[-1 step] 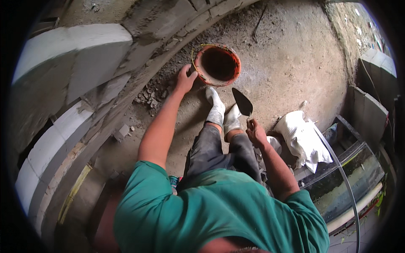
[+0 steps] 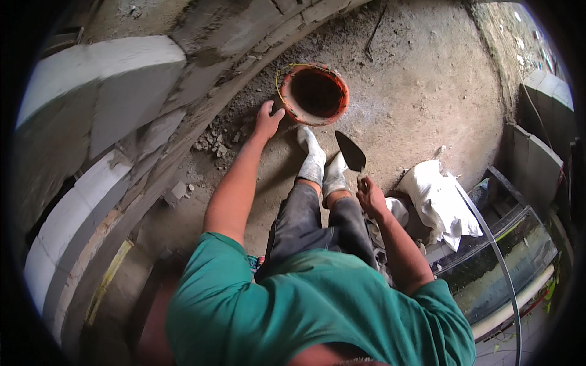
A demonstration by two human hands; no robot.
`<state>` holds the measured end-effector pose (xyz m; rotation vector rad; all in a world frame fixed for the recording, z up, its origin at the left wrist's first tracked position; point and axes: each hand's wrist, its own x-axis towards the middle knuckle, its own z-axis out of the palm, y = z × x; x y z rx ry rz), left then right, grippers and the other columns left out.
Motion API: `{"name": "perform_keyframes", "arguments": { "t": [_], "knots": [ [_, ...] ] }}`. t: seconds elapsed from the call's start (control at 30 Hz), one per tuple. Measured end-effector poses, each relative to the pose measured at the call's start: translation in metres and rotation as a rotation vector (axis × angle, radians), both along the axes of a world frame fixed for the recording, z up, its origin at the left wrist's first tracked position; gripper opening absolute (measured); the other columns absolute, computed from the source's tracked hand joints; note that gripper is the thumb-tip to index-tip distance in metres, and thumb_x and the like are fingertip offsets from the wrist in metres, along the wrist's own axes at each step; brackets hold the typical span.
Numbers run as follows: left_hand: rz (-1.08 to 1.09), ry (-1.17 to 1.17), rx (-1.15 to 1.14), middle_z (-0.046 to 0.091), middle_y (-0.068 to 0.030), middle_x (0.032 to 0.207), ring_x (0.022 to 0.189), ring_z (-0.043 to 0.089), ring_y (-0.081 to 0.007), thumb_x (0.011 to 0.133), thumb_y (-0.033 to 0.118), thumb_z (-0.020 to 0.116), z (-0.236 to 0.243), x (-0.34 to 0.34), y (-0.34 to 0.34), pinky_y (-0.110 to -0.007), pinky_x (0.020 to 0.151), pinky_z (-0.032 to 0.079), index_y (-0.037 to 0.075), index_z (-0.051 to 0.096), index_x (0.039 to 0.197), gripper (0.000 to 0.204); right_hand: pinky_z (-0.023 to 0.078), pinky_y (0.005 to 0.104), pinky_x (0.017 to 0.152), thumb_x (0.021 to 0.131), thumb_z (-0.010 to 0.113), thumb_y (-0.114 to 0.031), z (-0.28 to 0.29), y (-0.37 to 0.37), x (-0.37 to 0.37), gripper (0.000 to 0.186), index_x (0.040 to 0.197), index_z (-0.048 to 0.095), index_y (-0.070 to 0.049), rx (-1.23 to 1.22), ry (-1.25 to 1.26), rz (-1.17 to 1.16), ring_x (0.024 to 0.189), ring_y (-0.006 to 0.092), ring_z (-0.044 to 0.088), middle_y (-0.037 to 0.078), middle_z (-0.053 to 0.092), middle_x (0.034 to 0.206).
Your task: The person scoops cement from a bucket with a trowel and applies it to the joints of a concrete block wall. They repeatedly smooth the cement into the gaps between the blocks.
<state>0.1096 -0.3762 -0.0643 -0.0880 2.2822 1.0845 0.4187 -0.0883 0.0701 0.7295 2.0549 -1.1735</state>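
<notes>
My right hand (image 2: 370,196) is closed round the handle of a pointed trowel (image 2: 350,151). The dark blade points away from me, in front of my feet. My left hand (image 2: 267,122) is beside the left side of an orange-red bucket (image 2: 308,119), its thumb and fingers apart. I cannot tell whether the fingertips touch the bucket. A thin yellow handle (image 2: 278,82) lies along the bucket's far left rim. The bucket stands on the ground beyond my white boots (image 2: 313,160), and its inside looks dark.
A block wall (image 2: 128,91) curves along the left, with rubble (image 2: 217,143) at its foot. To the right lie a white sack (image 2: 433,198) and a glass-sided box (image 2: 506,262), with a thin grey strip (image 2: 502,256) bending across. Grey blocks (image 2: 537,149) stand at the far right.
My left hand has shifted slightly nearer to me, down along the bucket's side. The trowel blade has dipped a little toward me. The bucket stands in the same place.
</notes>
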Motion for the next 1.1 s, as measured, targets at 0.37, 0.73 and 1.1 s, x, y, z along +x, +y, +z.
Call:
{"name": "perform_keyframes", "arguments": {
  "t": [0.37, 0.73, 1.1],
  "knots": [
    [0.432, -0.448, -0.086, 0.049, -0.0201, 0.136, 0.121, 0.054, -0.0308, 0.084, 0.031, 0.073, -0.176, 0.007, 0.047, -0.044, 0.097, 0.047, 0.001, 0.029, 0.142, 0.079, 0.05, 0.0505, 0.084, 0.085, 0.067, -0.02, -0.046, 0.01, 0.137, 0.045, 0.126, 0.053, -0.008, 0.203, -0.308, -0.28, 0.102, 0.0483, 0.061, 0.028, 0.065, 0.106],
    [0.055, 0.188, 0.087, 0.058, -0.0119, 0.072, 0.067, 0.055, -0.0213, 0.07, 0.011, 0.066, -0.057, 0.044, 0.163, -0.038, 0.065, 0.046, -0.001, 0.053, 0.078, 0.02, 0.05, 0.052, 0.078, 0.09, 0.062, -0.023, -0.007, 0.036, 0.019, 0.032, 0.118, 0.055, -0.009, 0.291, -0.054, -0.005, 0.094, 0.0434, 0.064, 0.022, 0.067, 0.1],
    [-0.216, 0.419, 0.069, 0.041, -0.01, 0.06, 0.056, 0.041, -0.0168, 0.071, 0.008, 0.06, 0.188, 0.075, 0.14, -0.035, 0.055, 0.04, 0.002, 0.045, 0.07, 0.015, 0.054, 0.0505, 0.076, 0.094, 0.044, -0.018, 0.029, 0.033, -0.088, 0.029, 0.115, 0.059, -0.005, 0.395, 0.146, 0.19, 0.089, 0.0398, 0.068, 0.023, 0.068, 0.09]
  ]
}}
